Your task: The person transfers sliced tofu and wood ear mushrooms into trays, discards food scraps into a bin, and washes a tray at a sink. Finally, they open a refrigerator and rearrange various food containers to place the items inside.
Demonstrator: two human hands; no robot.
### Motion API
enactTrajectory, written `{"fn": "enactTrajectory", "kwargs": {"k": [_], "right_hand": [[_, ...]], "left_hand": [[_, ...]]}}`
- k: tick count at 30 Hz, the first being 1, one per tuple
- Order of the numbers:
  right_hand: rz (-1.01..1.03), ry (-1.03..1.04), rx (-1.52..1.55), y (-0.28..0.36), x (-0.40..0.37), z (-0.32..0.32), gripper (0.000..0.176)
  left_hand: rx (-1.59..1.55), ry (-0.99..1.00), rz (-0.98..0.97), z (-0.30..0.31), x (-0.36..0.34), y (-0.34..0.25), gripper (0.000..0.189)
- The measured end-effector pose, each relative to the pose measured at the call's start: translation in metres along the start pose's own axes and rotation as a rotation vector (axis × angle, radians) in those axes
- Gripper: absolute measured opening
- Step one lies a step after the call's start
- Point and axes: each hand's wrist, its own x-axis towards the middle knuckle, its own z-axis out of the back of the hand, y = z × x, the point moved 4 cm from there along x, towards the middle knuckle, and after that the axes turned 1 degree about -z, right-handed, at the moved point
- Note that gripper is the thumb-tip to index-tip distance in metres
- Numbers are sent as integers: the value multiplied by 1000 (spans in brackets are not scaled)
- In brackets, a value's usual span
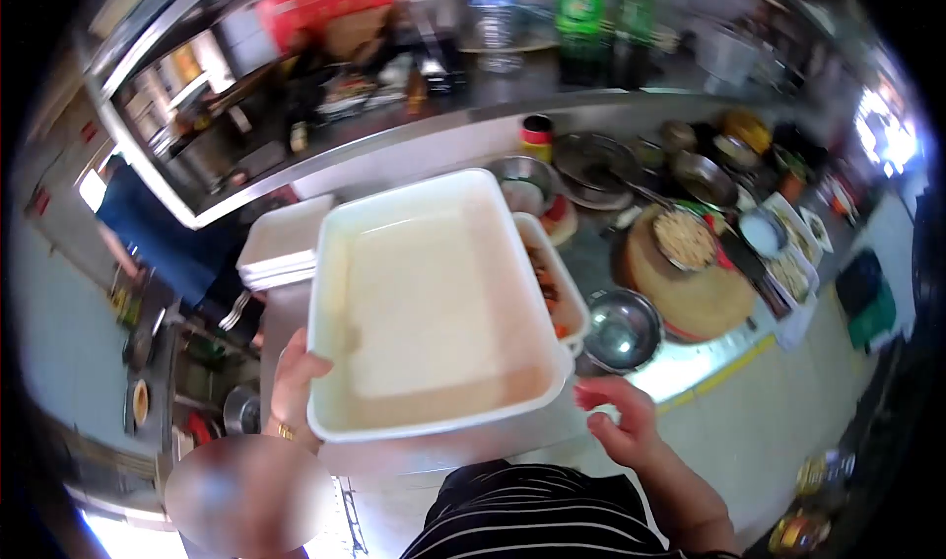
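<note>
A large white plastic tray [424, 313] with a bare inside is tilted toward me above the steel counter. My left hand [293, 386] grips its left rim near the lower corner; the thumb shows and the other fingers are partly hidden. Just off the tray's lower right corner is my right hand [623, 421], fingers apart and curved, holding nothing. A second white container [572, 313] with reddish-brown food sits partly behind the tray. Right of it stands a shiny steel bowl [624, 330]. Stacked white trays [286, 239] lie at the left.
A round wooden chopping board [714, 303] carries a bowl of chopped food [684, 240] and a cleaver [764, 288]. Behind are a dark pan [596, 165] and several bowls. Bottles, one green [578, 17], line the shelf above. A person in blue [163, 229] stands at left.
</note>
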Motion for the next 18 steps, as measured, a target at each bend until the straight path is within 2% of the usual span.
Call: {"fn": "enactTrajectory", "kwargs": {"k": [2,4,6,8,9,12,13,15,16,18], "right_hand": [[-286,10,615,1,-12,-6,63],[-204,-53,868,17,-14,-2,89],[-335,-194,826,10,-41,15,78],[-522,-327,831,17,-72,34,69],[-549,-363,820,15,-92,43,64],[-633,-459,672,24,-152,62,60],[-616,-517,623,24,-177,69,57],[-719,-664,678,40,-218,68,56],[-764,-740,706,48,-236,68,55],[-822,-805,421,53,-281,72,55]], "left_hand": [[41,75,-38,-20,-8,19,40],[71,110,-75,-39,-19,38,39],[105,125,-101,-69,-33,61,39],[107,288,-171,-96,-39,87,37],[100,381,-203,-109,-40,101,36],[176,422,8,-130,-44,158,47],[199,517,87,-142,-49,172,51],[235,710,257,-171,-68,193,59],[299,747,381,-180,-76,207,59],[369,844,526,-201,-89,250,54]]}}
